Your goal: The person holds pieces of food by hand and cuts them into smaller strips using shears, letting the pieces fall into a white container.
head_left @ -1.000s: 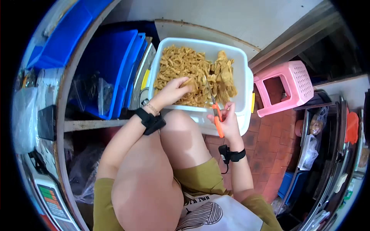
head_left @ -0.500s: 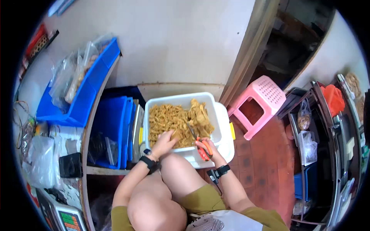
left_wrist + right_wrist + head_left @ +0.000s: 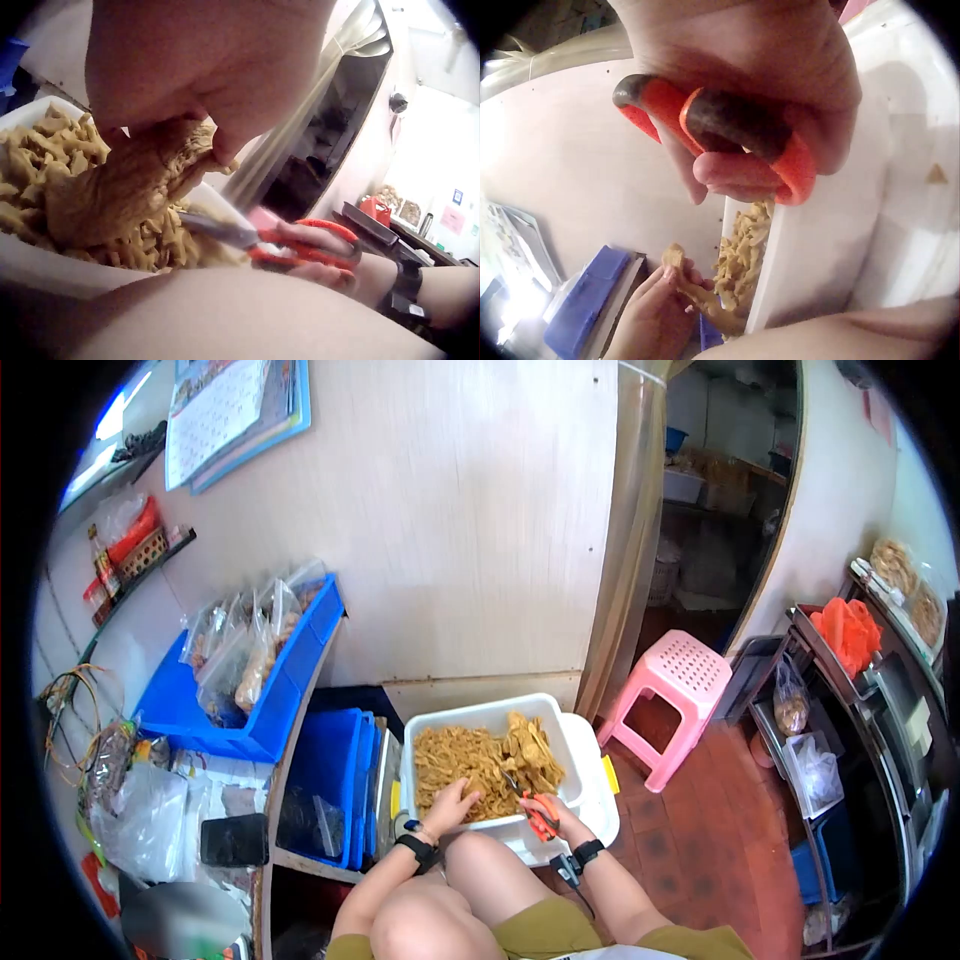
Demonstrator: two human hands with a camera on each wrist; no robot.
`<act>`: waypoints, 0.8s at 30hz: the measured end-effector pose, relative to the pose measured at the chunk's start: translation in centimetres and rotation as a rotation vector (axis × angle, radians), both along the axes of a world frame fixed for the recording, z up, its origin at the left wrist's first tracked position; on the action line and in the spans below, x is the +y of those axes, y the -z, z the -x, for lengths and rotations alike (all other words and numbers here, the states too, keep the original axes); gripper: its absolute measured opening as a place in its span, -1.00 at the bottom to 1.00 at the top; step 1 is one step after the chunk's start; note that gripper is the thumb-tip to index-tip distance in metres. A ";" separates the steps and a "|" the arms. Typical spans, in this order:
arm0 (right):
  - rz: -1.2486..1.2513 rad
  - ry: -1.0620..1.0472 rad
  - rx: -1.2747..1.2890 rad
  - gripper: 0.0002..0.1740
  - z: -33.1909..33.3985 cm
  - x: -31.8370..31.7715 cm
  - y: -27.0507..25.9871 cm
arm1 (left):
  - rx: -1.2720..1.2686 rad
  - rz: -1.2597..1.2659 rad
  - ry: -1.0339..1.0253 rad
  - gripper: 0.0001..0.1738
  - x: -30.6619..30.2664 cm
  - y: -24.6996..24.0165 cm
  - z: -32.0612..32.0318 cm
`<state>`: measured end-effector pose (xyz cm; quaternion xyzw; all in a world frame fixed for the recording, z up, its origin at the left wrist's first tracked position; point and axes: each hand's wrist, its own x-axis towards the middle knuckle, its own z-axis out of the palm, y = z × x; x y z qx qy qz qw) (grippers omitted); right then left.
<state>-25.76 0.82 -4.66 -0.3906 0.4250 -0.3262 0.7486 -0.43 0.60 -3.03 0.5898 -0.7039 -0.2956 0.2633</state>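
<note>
My left hand (image 3: pixel 450 807) pinches a wrinkled, tan, sheet-like food piece (image 3: pixel 127 184) between thumb and fingers, low over the near side of a white plastic tub (image 3: pixel 478 711). Scissors with orange and black handles (image 3: pixel 739 127) are in my right hand (image 3: pixel 566 824), its fingers through the loops. Their grey blades (image 3: pixel 217 227) point toward the tub's contents, to the right of the held piece. Tan strips (image 3: pixel 450 755) heap the left and middle of the tub. Larger folded pieces (image 3: pixel 537 752) lie on its right side.
The tub sits on a white lidded box (image 3: pixel 600 815) with yellow clips, close before my knees. A pink stool (image 3: pixel 685 670) stands to the right. Blue bins (image 3: pixel 325 790) and a shelf with bagged goods (image 3: pixel 255 660) are at the left; a rack (image 3: pixel 830 760) is far right.
The head view has tilted up, so the tub and hands sit lower in it. The scissors have turned in my right hand; my left hand keeps hold at the tub's near side.
</note>
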 end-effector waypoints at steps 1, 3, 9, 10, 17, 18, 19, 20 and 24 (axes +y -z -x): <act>0.003 -0.009 -0.005 -0.58 0.0 -0.1 0.1 | -0.022 0.043 -0.006 -0.55 0.1 -0.1 0.0; -0.004 -0.004 -0.007 -0.63 0.0 0.0 0.2 | -0.023 0.055 0.005 -0.56 0.2 -0.6 0.1; -0.029 -0.016 -0.028 -0.66 0.3 0.2 -0.2 | 0.086 0.052 -0.015 -0.65 -0.2 0.0 0.0; -0.024 -0.006 -0.026 -0.66 0.3 0.2 0.0 | 0.100 0.076 -0.021 -0.65 -0.1 -0.1 0.1; 0.003 0.004 -0.010 -0.63 0.2 0.2 1.0 | 0.165 -0.080 -0.063 -0.64 -0.7 0.7 -0.5; -0.002 -0.007 -0.034 -0.64 0.1 0.2 1.1 | 0.172 -0.078 -0.065 -0.64 -0.6 0.4 -0.4; -0.006 -0.011 -0.023 -0.64 0.0 0.7 1.6 | 0.219 -0.020 -0.062 -0.63 -0.6 0.4 -0.4; 0.117 0.125 0.052 -0.61 -0.6 1.4 2.2 | 0.264 0.033 -0.063 -0.63 -0.4 0.4 -0.5; 0.393 0.145 0.404 -0.33 -1.1 3.5 3.0 | 0.372 -0.014 -0.067 -0.72 -0.6 0.7 -0.6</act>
